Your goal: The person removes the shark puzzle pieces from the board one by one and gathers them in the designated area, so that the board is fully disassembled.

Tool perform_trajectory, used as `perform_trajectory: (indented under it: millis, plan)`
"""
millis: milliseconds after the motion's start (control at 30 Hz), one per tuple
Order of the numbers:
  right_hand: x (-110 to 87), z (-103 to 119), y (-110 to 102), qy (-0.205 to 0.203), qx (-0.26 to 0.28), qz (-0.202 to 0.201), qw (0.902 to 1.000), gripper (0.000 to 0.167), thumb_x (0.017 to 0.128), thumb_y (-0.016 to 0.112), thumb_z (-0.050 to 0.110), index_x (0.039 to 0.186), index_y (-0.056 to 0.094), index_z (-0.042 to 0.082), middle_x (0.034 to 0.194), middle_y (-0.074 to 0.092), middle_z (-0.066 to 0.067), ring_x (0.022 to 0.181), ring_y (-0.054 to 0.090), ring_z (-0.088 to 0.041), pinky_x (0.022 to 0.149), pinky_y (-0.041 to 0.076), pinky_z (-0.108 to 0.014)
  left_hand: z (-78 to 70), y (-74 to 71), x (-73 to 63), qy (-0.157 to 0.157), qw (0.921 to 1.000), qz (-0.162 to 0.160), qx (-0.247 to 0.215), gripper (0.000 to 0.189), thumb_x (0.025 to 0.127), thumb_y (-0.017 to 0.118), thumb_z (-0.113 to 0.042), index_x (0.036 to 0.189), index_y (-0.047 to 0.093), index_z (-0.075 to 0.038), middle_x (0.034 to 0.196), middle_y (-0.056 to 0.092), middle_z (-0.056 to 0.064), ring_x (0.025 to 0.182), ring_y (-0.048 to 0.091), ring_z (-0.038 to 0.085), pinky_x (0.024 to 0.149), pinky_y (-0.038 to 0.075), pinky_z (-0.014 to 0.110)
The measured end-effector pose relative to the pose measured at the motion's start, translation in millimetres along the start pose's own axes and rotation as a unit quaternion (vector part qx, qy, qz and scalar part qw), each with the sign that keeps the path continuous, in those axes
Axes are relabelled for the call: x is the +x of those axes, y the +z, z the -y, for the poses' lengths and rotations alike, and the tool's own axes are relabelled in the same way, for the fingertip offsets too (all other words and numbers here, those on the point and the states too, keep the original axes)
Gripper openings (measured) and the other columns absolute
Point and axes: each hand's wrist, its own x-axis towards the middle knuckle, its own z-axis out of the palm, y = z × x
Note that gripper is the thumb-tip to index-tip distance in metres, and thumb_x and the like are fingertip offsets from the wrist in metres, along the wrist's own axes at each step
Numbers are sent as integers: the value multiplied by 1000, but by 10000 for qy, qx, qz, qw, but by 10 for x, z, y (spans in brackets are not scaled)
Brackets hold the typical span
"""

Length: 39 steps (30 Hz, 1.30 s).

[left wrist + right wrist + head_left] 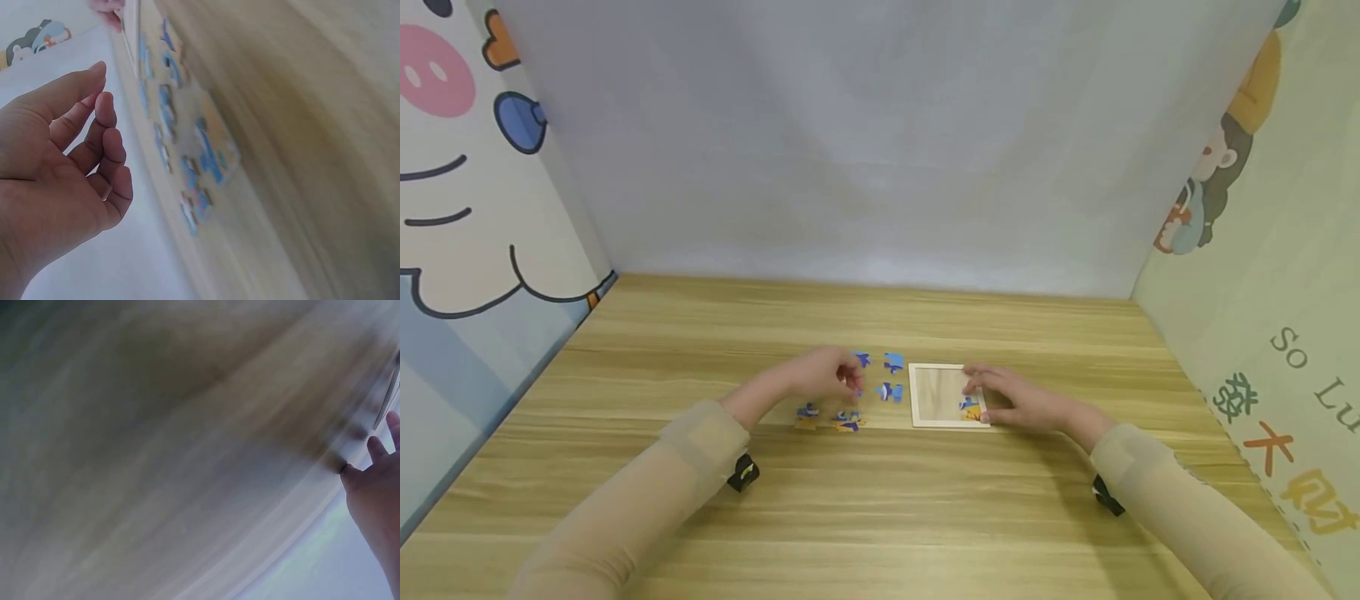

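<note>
My left hand (829, 373) hovers above several loose jigsaw pieces (847, 422), blue with some yellow. In the left wrist view, the fingers of that left hand (69, 150) are loosely bent and nothing shows between them. To the right lies a pale square puzzle frame (914, 398). A blue and yellow jigsaw piece (970, 410) sits inside its lower right corner. My right hand (1022, 402) rests at the frame's right side, fingers spread over the edge and thumb near the lower corner. Part of that edge is hidden beneath it.
Two blue pieces, an upper one (892, 362) and a lower one (891, 392), lie just left of the frame. The wooden table (850, 517) meets a pale curtain (865, 167) at the back. Printed panels (1247, 333) stand at both sides.
</note>
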Motion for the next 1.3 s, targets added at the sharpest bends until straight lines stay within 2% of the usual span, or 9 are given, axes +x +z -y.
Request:
perform_trajectory:
  millis: [233, 333, 467, 600, 867, 1033, 1133, 1300]
  plan:
    - [-12, 22, 0, 396, -102, -196, 9990, 71, 87, 68, 29, 144, 35, 4, 151, 26, -21, 138, 21, -43, 109, 20, -59, -226, -16, 169, 123, 9994, -165, 278, 4, 84, 69, -15, 87, 66, -13, 82, 60, -5, 73, 48, 12, 65, 42, 25]
    - [-16, 18, 2, 492, -169, -233, 9984, 76, 86, 69, 30, 145, 31, 2, 151, 25, -22, 138, 20, -44, 109, 19, -59, -333, 5, 251, 195, 9993, -186, 255, 6, 85, 69, -17, 89, 67, -14, 87, 62, -5, 82, 52, 15, 73, 43, 29]
    - [-22, -1, 6, 653, -201, -190, 9975, 79, 85, 69, 32, 146, 29, 1, 152, 24, -22, 139, 18, -44, 110, 17, -59, -433, 61, 392, 351, 9985, -199, 368, 11, 86, 69, -16, 96, 67, -11, 94, 64, -5, 102, 55, 23, 90, 42, 34]
    - [-21, -19, 8, 724, -254, -151, 9969, 80, 86, 68, 36, 146, 28, 1, 151, 25, -22, 139, 19, -44, 109, 17, -60, -494, 138, 555, 505, 9970, -245, 541, 17, 86, 70, -17, 100, 67, -9, 99, 66, -3, 108, 55, 26, 94, 42, 36]
    - [-19, -14, -20, 733, -299, -116, 9968, 79, 86, 67, 40, 146, 30, 3, 151, 28, -20, 138, 24, -42, 108, 22, -60, -563, 355, 827, 642, 9964, -240, 494, 30, 83, 72, -16, 112, 66, -11, 109, 66, 3, 106, 57, 17, 97, 42, 36]
    - [-28, -6, -36, 709, -395, -78, 9967, 79, 86, 66, 41, 146, 31, 2, 151, 28, -20, 137, 24, -42, 107, 22, -60, -590, 482, 925, 599, 9974, -17, 404, 37, 83, 73, -17, 118, 64, -13, 113, 64, 3, 111, 55, 17, 98, 42, 35]
    - [-32, -18, -36, 680, -424, -99, 9967, 79, 87, 66, 41, 146, 31, 2, 151, 28, -20, 138, 24, -42, 108, 22, -60, -581, 547, 977, 602, 9962, 167, 607, 42, 82, 75, -21, 121, 63, -14, 113, 63, 1, 110, 54, 16, 97, 42, 32]
    - [-35, -42, -33, 653, -495, -102, 9966, 79, 86, 65, 43, 146, 31, 3, 151, 29, -19, 138, 24, -40, 108, 23, -58, -538, 628, 1050, 607, 9896, 417, 1237, 51, 79, 76, -30, 127, 60, -20, 113, 60, -2, 105, 50, 13, 93, 40, 30]
